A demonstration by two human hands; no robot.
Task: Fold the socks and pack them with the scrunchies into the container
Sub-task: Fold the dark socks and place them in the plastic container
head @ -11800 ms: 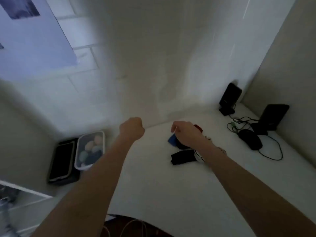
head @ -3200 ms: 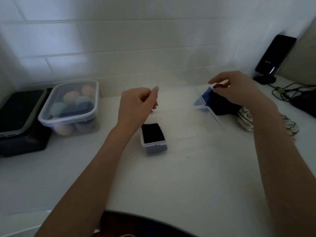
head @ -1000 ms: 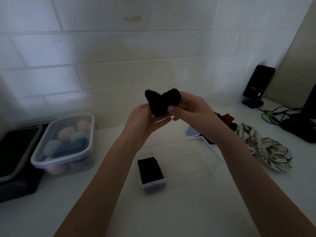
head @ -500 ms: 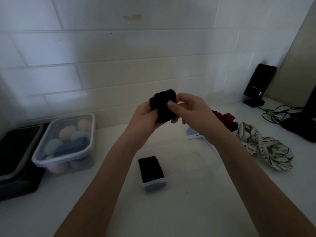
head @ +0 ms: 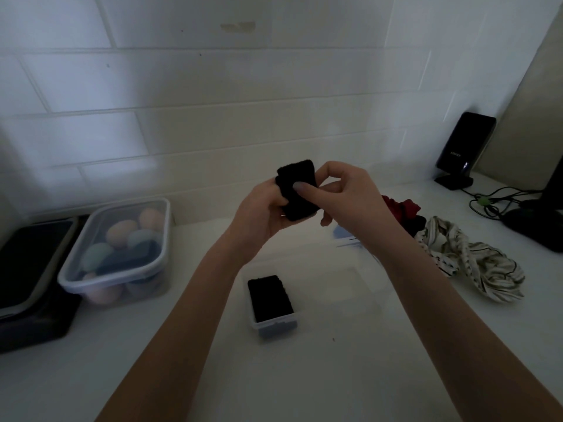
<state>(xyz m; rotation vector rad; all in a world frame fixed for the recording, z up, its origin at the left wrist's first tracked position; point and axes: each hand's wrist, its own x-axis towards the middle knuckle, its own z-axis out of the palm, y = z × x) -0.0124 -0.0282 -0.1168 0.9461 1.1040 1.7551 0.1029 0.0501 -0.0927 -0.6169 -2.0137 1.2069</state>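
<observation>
Fingers (head: 304, 190) of both hands around folded black sock (head: 297, 193).

Small illegible logo on black speaker (head: 463, 147)

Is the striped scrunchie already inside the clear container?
No, the striped scrunchie lies on the counter to the right of the clear container, outside it.

Two bare forearms, no sleeves, left hand (head: 259, 214) & right hand (head: 350, 199) bare, no rings, pale-polished thumbnail
</observation>
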